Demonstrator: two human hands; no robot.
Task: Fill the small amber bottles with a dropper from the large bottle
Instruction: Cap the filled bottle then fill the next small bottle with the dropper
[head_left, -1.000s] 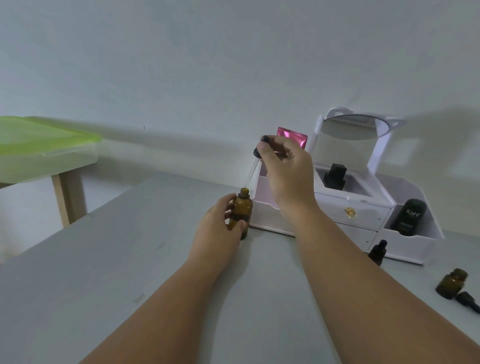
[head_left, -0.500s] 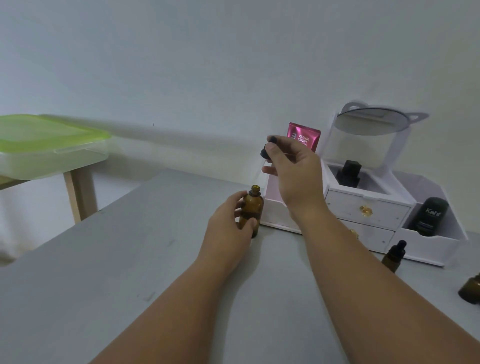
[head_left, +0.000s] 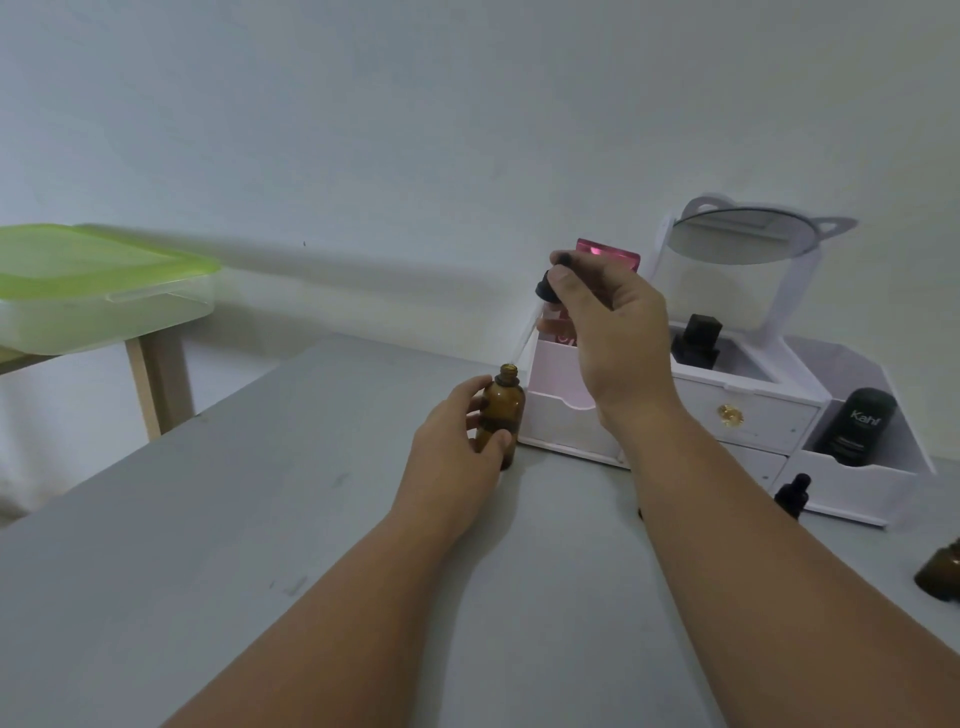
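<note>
An uncapped amber bottle (head_left: 503, 410) stands on the grey table (head_left: 260, 519), and my left hand (head_left: 457, 447) grips its side. Above it my right hand (head_left: 608, 332) pinches the black bulb of a dropper (head_left: 546, 288); its thin glass tube slants down toward the bottle's mouth, barely visible. A small amber bottle with a black dropper cap (head_left: 793, 494) stands right of my right forearm. Another amber bottle (head_left: 941, 574) is cut off by the right edge.
A white drawer organiser (head_left: 748, 415) with a round mirror (head_left: 743, 239) stands just behind the bottle. It holds a pink packet (head_left: 613, 254), a black bottle (head_left: 696, 338) and a black tube (head_left: 857, 426). A green-lidded plastic box (head_left: 93, 291) sits on a wooden stand at left.
The view swung left, then dipped slightly. My left hand keeps its grip on the bottle. My right hand stays above it with the dropper, holding about the same height.
</note>
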